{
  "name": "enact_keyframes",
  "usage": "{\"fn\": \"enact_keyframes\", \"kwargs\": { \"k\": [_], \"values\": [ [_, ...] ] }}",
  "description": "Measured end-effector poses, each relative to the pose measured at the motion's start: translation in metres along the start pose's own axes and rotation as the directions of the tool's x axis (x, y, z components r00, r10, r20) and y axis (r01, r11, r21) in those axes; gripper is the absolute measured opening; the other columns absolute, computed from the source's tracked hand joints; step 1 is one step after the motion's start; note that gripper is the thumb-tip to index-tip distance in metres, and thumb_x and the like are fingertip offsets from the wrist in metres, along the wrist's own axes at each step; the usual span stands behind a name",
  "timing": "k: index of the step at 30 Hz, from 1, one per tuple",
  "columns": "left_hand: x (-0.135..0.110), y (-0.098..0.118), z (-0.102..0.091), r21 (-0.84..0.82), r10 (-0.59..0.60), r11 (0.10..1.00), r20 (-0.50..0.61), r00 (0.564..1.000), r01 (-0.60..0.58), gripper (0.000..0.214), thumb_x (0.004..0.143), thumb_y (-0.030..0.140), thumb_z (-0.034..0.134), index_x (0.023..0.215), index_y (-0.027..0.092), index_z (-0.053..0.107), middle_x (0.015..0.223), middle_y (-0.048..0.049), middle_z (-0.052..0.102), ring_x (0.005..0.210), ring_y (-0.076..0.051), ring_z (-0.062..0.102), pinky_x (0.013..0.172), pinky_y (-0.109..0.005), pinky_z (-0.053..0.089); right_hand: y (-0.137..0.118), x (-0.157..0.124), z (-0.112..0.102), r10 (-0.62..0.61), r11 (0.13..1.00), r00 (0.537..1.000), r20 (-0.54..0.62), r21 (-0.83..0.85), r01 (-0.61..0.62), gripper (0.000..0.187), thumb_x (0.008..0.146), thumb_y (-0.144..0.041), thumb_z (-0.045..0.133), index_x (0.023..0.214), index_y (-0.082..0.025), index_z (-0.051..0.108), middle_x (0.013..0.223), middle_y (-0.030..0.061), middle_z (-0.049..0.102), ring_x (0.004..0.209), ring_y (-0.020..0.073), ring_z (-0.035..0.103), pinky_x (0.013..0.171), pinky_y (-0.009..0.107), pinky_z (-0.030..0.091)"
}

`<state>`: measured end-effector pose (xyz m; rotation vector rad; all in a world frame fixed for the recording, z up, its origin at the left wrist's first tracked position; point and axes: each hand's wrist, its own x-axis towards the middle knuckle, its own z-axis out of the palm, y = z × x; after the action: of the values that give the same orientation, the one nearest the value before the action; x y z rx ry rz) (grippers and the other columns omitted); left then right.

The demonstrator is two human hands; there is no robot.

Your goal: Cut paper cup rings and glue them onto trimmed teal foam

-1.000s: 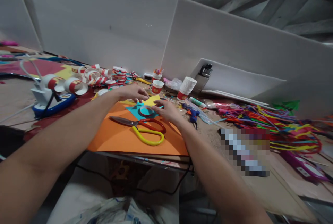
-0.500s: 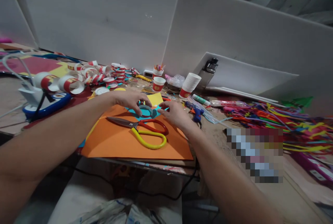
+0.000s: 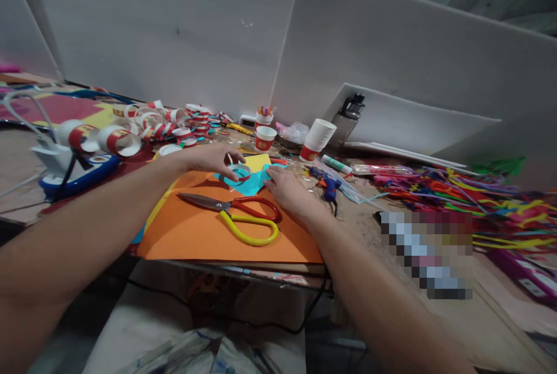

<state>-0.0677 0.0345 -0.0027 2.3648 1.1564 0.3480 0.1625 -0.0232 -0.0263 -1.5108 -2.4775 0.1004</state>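
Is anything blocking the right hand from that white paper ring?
Nothing visible blocks the right hand from the white paper ring; only bright blue paper lies between. The metal scissors with red and yellow handles lie outside that gap.

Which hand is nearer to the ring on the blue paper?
Left. The left hand is at the ring, on its left side; the right hand is apart from it, to its right.

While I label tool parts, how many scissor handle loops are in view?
2: the red loop on the far side and the yellow loop on the near side, both over the orange paper. Neither is hidden.
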Motion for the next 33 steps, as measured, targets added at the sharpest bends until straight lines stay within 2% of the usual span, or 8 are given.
{"fn": "enact_keyframes", "kwargs": {
  "k": [5,11,16,19,21,26,30,33],
  "values": [
    [0.001,0.003,0.001,-0.079,-0.042,0.996,-0.157,0.987,0.030,0.047,0.065,0.044,0.072,0.107,0.022,0.073,0.098,-0.0041,0.071,0.084,-0.018,0.062,0.072,-0.025,0.045,-0.005,-0.008,-0.009,0.007,0.991,0.992,-0.127,0.134,0.010,0.028,0.096,-0.026,0.048,0.114,-0.013,0.065,0.122,0.0122,0.064,0.112,0.0193,0.057,0.097,0.029,0.040],
    [0.001,-0.006,0.005,-0.492,-0.183,0.870,-0.285,0.941,0.020,0.048,0.065,0.049,0.075,0.101,0.019,0.074,0.093,-0.0077,0.072,0.080,-0.020,0.063,0.064,-0.027,0.044,-0.020,-0.012,-0.008,-0.118,0.954,0.990,0.074,0.286,0.092,0.038,0.100,-0.038,0.037,0.101,-0.018,0.069,0.111,0.0064,0.068,0.102,0.0159,0.060,0.090,0.026,0.041],
    [0.006,-0.017,0.004,-0.641,-0.193,0.766,-0.302,0.934,-0.050,0.049,0.064,0.048,0.077,0.104,0.019,0.073,0.103,-0.0097,0.071,0.083,-0.018,0.063,0.066,-0.027,0.043,-0.018,-0.008,-0.004,0.037,0.969,0.998,0.057,0.243,-0.049,0.033,0.097,-0.038,0.045,0.092,-0.017,0.070,0.096,0.0071,0.071,0.088,0.0159,0.061,0.078,0.025,0.042],
    [0.007,-0.019,0.004,-0.658,-0.196,0.750,-0.325,0.925,-0.072,0.052,0.065,0.049,0.077,0.106,0.018,0.072,0.106,-0.0099,0.070,0.084,-0.018,0.062,0.067,-0.027,0.042,-0.012,-0.005,-0.004,0.133,0.978,0.988,-0.078,0.169,-0.119,0.023,0.091,-0.030,0.055,0.103,-0.017,0.070,0.108,0.0093,0.068,0.101,0.0191,0.059,0.089,0.029,0.041],
    [0.007,-0.018,0.004,-0.661,-0.193,0.746,-0.328,0.925,-0.079,0.052,0.065,0.049,0.076,0.107,0.019,0.072,0.107,-0.0092,0.070,0.087,-0.018,0.061,0.068,-0.027,0.042,-0.007,-0.003,-0.005,0.141,0.987,0.984,-0.104,0.086,-0.133,0.032,0.089,-0.029,0.058,0.118,-0.016,0.066,0.125,0.0122,0.061,0.116,0.0232,0.052,0.100,0.034,0.035],
    [0.008,-0.022,0.004,-0.738,-0.212,0.663,-0.341,0.916,-0.121,0.049,0.064,0.047,0.078,0.104,0.018,0.072,0.103,-0.0076,0.069,0.083,-0.015,0.060,0.068,-0.026,0.042,-0.004,0.006,-0.009,0.008,0.997,0.981,0.196,-0.072,0.007,0.041,0.090,-0.023,0.053,0.131,-0.022,0.057,0.137,0.0102,0.052,0.122,0.0252,0.047,0.102,0.039,0.031],
    [0.009,-0.024,-0.002,-0.831,-0.300,0.515,-0.406,0.863,-0.212,0.042,0.061,0.045,0.081,0.091,0.017,0.070,0.087,-0.0043,0.068,0.071,-0.011,0.057,0.060,-0.022,0.040,-0.006,0.016,-0.015,0.024,0.993,0.961,0.275,-0.119,0.009,0.039,0.085,-0.024,0.057,0.124,-0.025,0.062,0.129,0.0081,0.057,0.114,0.0272,0.050,0.095,0.038,0.036],
    [0.008,-0.023,-0.005,-0.863,-0.298,0.444,-0.397,0.868,-0.242,0.039,0.061,0.046,0.080,0.084,0.017,0.067,0.077,-0.0012,0.064,0.065,-0.010,0.055,0.056,-0.020,0.038,-0.008,0.023,-0.020,0.048,0.989,0.947,0.319,-0.151,0.000,0.044,0.082,-0.025,0.059,0.126,-0.027,0.061,0.131,0.0079,0.056,0.117,0.0319,0.047,0.092,0.041,0.038]
  ]
}}
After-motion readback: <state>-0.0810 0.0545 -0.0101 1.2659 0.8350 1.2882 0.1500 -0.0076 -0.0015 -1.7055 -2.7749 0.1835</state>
